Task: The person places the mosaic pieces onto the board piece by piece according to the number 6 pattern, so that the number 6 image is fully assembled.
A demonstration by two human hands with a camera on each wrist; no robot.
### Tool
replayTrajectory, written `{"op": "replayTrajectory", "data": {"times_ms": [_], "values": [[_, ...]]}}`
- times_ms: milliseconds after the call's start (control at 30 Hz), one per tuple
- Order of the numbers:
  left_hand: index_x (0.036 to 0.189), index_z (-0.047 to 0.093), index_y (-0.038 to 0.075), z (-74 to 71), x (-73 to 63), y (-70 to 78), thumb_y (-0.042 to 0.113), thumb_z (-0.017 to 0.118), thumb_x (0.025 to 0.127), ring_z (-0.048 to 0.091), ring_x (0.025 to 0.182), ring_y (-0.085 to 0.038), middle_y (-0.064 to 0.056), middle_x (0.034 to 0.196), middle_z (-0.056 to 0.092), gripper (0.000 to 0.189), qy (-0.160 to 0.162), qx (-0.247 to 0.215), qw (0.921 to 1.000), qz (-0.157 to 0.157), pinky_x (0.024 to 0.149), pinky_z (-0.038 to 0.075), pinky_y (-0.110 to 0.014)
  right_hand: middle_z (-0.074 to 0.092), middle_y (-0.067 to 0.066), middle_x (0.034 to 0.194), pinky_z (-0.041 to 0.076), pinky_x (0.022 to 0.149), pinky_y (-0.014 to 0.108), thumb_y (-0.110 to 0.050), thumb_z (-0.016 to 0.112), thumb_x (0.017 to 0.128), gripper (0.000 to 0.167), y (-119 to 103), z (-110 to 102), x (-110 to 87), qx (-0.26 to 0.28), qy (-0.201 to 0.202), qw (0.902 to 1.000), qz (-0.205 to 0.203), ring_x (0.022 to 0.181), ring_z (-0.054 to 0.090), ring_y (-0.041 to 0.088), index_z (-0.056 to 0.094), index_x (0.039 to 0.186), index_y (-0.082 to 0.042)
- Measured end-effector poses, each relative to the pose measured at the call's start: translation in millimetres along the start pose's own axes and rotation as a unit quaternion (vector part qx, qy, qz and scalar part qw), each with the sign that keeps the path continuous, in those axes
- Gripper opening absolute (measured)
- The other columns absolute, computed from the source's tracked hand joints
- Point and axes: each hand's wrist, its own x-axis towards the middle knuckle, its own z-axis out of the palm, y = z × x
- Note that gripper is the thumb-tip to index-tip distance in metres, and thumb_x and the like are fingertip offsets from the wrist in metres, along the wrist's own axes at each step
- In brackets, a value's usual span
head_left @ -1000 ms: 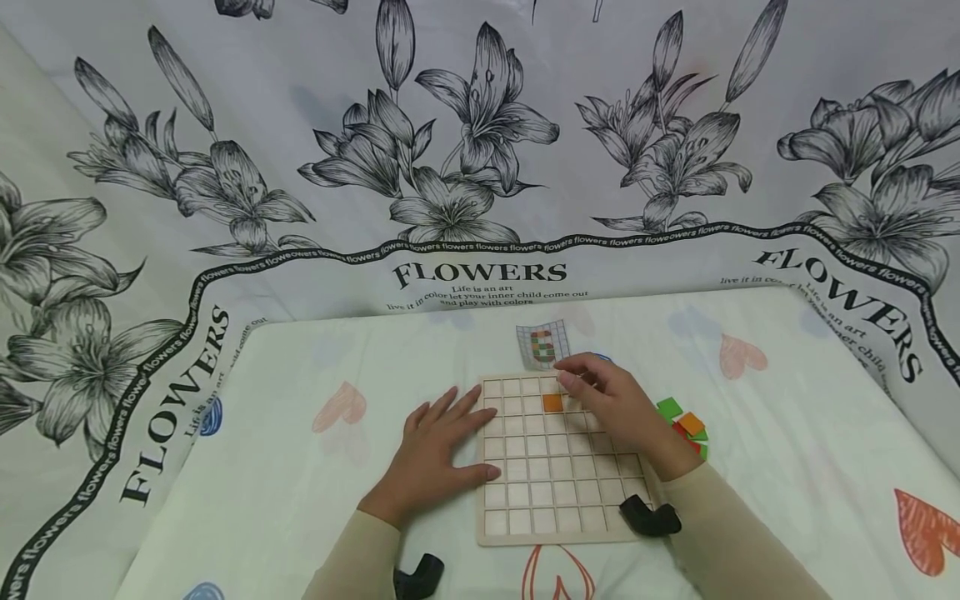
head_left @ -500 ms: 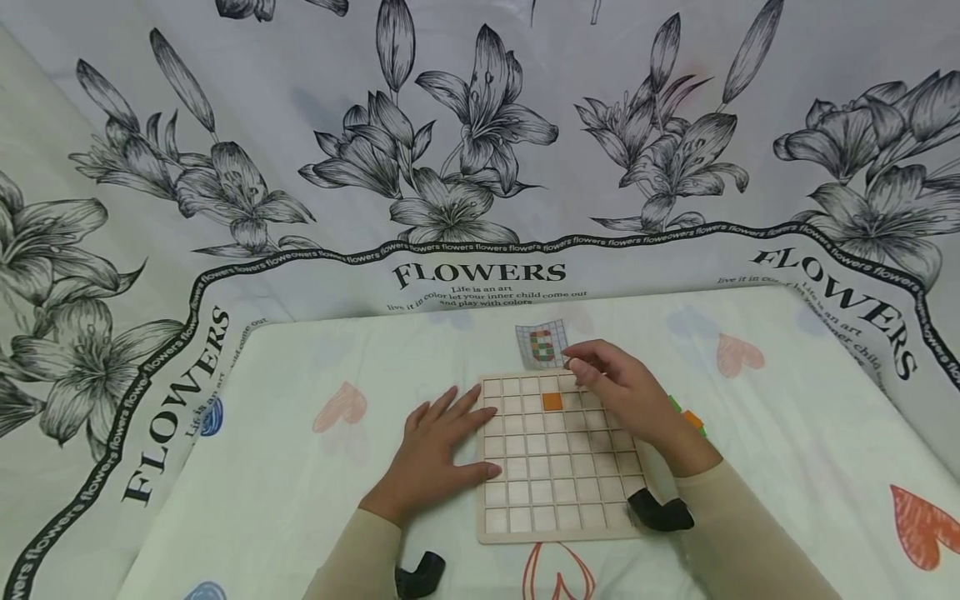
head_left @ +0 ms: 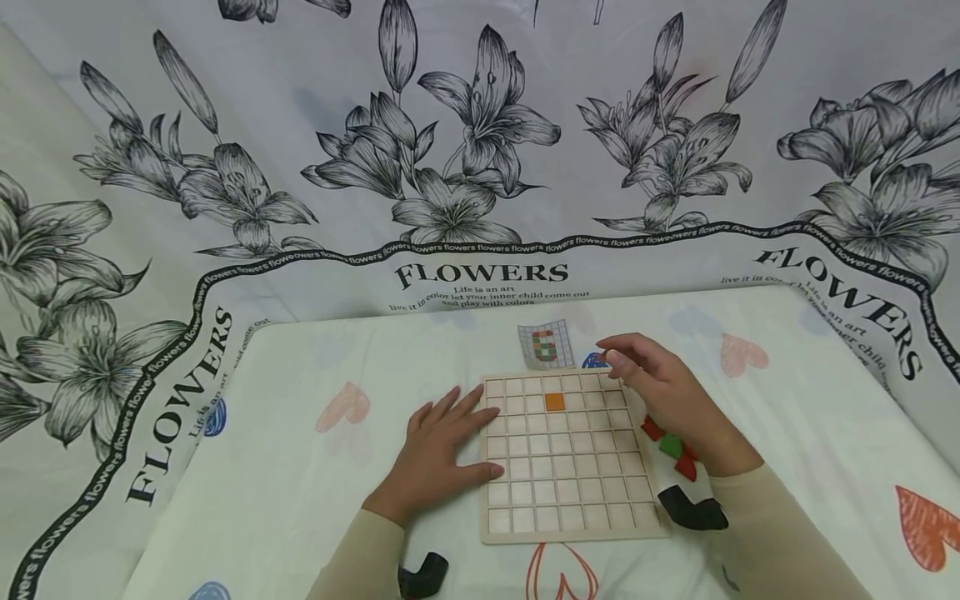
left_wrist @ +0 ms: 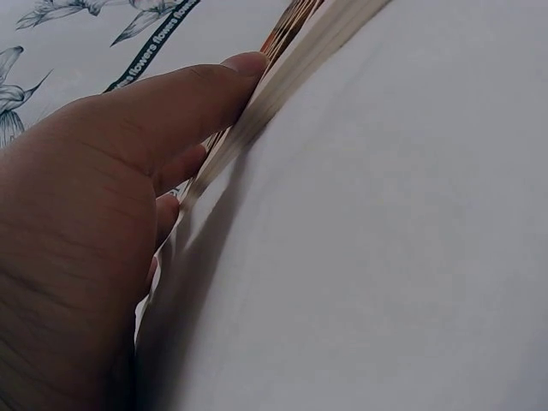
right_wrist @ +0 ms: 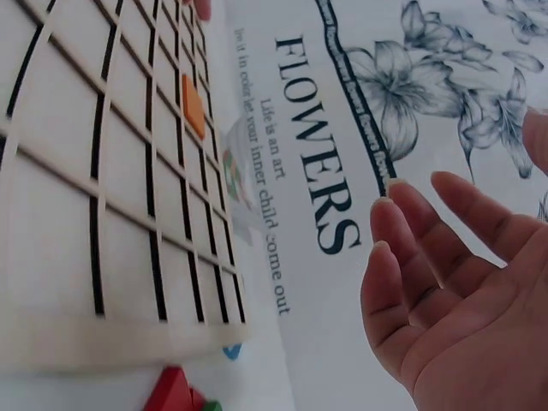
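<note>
A wooden grid board (head_left: 566, 471) lies on the table with one orange tile (head_left: 554, 402) in a cell of its second row from the back. My left hand (head_left: 437, 454) rests at the board's left edge, fingers spread; in the left wrist view the thumb (left_wrist: 197, 98) touches the board's side. Over the far right corner of the board hovers my right hand (head_left: 671, 396). The right wrist view shows its fingers (right_wrist: 428, 274) loosely bent with nothing between them. Red tiles (head_left: 652, 428) and a green tile (head_left: 671, 447) lie in a pile partly hidden below that hand.
Behind the board lies a small gridded card (head_left: 545, 344) with a coloured pattern. A white cloth (head_left: 300, 483) with printed hearts covers the table. The flower-printed sheet (head_left: 480, 200) rises at the back. Black straps or mounts (head_left: 693, 508) sit at both wrists.
My right hand has moved right, from beside the orange tile to the board's far right corner. More of the board and the card shows. The left hand has stayed put.
</note>
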Motion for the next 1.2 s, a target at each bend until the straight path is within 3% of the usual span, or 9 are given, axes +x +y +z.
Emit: {"op": "replayTrajectory", "data": {"times_ms": [267,567,867,1200], "values": [[0.163,0.054,0.037,-0.8,-1.3,1.1,0.075,0.070,0.091,0.010,0.165,-0.017,0.018,0.177,0.021,0.083,-0.001,0.002,1.0000,-0.002,0.127,0.006,-0.055,0.067,0.016,0.136,0.051,0.097,0.028,-0.027,0.052,0.118,0.038,11.1,-16.2,-13.1,-0.037,0.018,0.9988,0.026,0.114,0.062,0.029,0.062,0.148,-0.006],[0.162,0.056,0.035,-1.4,-1.7,2.7,0.072,0.073,0.091,0.012,0.165,-0.019,0.016,0.177,0.024,0.082,0.005,-0.002,1.0000,0.003,0.127,0.006,-0.056,0.067,0.014,0.138,0.054,0.091,0.024,-0.029,0.053,0.117,0.041,29.9,-30.6,-25.9,-0.071,0.036,0.9955,0.051,0.117,0.063,0.028,0.062,0.148,-0.004],[0.160,0.059,0.032,-2.9,-2.1,5.6,0.071,0.073,0.091,0.015,0.165,-0.024,0.012,0.177,0.027,0.080,0.010,-0.008,0.9999,0.006,0.126,0.009,-0.061,0.069,0.015,0.135,0.053,0.089,0.032,-0.039,0.055,0.116,0.049,45.8,-40.7,-36.8,-0.115,0.046,0.9878,0.095,0.115,0.058,0.028,0.063,0.147,-0.003],[0.160,0.059,0.032,-3.3,-2.4,5.5,0.071,0.073,0.091,0.016,0.164,-0.024,0.012,0.177,0.027,0.080,0.011,-0.005,0.9999,0.009,0.126,0.010,-0.061,0.070,0.012,0.131,0.053,0.087,0.026,-0.041,0.059,0.114,0.048,70.9,-45.5,-44.6,-0.099,0.034,0.9867,0.125,0.110,0.061,0.028,0.064,0.146,-0.005]]}}
